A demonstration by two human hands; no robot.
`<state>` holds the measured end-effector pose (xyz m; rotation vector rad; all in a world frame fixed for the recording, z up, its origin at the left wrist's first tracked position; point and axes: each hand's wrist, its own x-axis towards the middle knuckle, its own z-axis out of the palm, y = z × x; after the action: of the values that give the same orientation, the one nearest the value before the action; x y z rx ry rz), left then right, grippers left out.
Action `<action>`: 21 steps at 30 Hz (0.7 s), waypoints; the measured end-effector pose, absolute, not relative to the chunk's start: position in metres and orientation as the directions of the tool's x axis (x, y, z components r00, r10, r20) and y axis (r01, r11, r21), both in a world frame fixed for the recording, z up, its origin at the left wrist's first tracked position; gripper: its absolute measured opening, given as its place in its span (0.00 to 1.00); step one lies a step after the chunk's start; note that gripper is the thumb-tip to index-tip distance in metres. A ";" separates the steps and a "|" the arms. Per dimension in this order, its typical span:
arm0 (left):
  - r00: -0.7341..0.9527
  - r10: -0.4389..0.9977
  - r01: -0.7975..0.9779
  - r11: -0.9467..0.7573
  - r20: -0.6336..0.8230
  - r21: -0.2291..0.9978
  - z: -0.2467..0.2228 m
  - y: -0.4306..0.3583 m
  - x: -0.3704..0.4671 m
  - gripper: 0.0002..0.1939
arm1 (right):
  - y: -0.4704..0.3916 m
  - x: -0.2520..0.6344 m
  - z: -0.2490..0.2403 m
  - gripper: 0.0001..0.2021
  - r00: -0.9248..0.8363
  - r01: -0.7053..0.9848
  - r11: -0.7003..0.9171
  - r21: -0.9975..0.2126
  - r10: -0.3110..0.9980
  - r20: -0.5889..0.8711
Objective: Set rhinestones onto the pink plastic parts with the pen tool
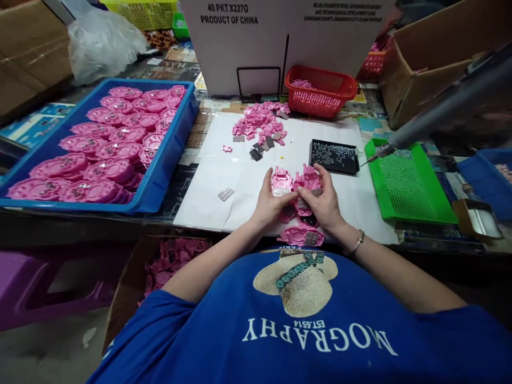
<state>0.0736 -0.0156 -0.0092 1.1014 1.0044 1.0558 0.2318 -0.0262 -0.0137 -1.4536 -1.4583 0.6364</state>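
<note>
My left hand (267, 205) is closed round the edge of a pink plastic shell (282, 180) with a light grey panel at its lower side. Its thumb reaches over to the middle, close to my right thumb. In my right hand (325, 205) is a second pink shell (310, 177), gripped between thumb and fingers, with a grey piece near the thumb. More pink shells lie under and below my hands. One shell (298, 236) with a grey plate rests at the front edge of the white sheet (212, 197). My fingertips are partly hidden behind the parts.
A blue tray (170, 160) of pink pieces stands left. Small pink parts (260, 122) are heaped behind, near a red basket (320, 96). A black screw tray (334, 156) and green tray (416, 205) sit right; an electric screwdriver (404, 133) hangs above.
</note>
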 end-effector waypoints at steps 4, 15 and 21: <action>0.436 0.849 -0.263 0.439 -0.300 0.859 0.008 -0.029 0.050 0.52 | -0.050 0.244 -0.001 0.38 0.066 0.421 0.050 -0.906 0.994 0.086; 0.792 0.492 -0.133 0.718 -0.363 0.683 0.032 -0.042 0.033 0.27 | -0.062 0.285 0.041 0.44 -0.185 0.484 -0.103 -0.869 0.959 -0.217; 0.833 0.462 0.014 0.534 -0.306 0.845 0.041 -0.057 0.027 0.25 | -0.087 0.301 0.035 0.40 -0.243 0.501 -0.175 -0.847 0.911 -0.332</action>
<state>0.0267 -0.0574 0.0409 0.9815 0.5429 0.2828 0.3008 -0.0868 0.0351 -1.6177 -1.6978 1.3972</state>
